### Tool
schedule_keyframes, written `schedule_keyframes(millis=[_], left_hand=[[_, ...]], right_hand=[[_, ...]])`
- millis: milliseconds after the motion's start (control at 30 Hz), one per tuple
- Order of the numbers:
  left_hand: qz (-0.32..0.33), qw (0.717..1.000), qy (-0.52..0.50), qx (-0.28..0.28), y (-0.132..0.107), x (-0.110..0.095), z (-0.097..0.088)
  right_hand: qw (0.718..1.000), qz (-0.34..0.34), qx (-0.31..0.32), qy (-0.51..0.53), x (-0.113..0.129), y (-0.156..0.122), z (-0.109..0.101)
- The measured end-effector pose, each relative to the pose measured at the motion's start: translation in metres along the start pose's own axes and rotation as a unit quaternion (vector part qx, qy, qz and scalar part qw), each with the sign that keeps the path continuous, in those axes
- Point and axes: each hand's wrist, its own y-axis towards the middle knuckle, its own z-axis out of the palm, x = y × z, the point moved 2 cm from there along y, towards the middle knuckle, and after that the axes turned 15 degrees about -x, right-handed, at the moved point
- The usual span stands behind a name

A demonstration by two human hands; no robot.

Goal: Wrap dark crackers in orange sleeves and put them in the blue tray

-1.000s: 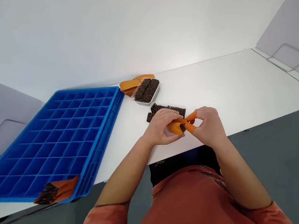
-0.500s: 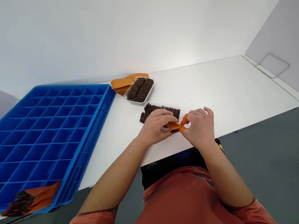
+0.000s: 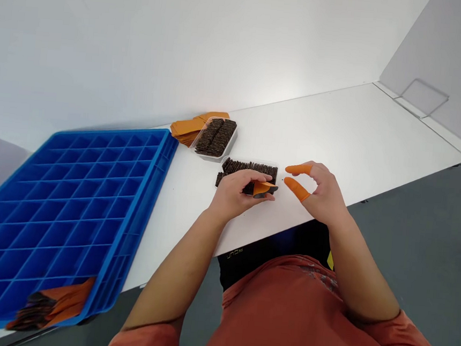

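My left hand (image 3: 234,192) pinches the orange sleeve (image 3: 260,187) — thin, floppy, best gripped edgewise; right hand (image 3: 320,191) open, empty.

Left hand (image 3: 237,191) low, fingers curled inward, pinching closed, forearm running back toward the body. Right hand (image 3: 321,193) just beside it, apart, thumb and forefinger spread, both tipped in orange finger cots (image 3: 296,188). Right forearm bent in from the right.

A blue compartment tray (image 3: 70,202) lies on the white tabletop (image 3: 339,128), with orange sleeves (image 3: 55,303) at its near corner. Farther back, a clear tray of dark pieces (image 3: 216,138) sits touching a stack of orange sleeves (image 3: 186,127).
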Motion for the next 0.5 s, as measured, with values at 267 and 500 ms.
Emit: schedule_keyframes(millis=[267, 500], left_hand=[[0.014, 1.000, 0.008, -0.003, 0.002, 0.003, -0.003], [0.042, 0.994, -0.001, -0.096, 0.005, 0.007, -0.009]], right_hand=[[0.978, -0.141, 0.113, -0.107, -0.037, -0.021, 0.030], [0.969, -0.163, 0.098, -0.159, -0.046, -0.030, 0.038]])
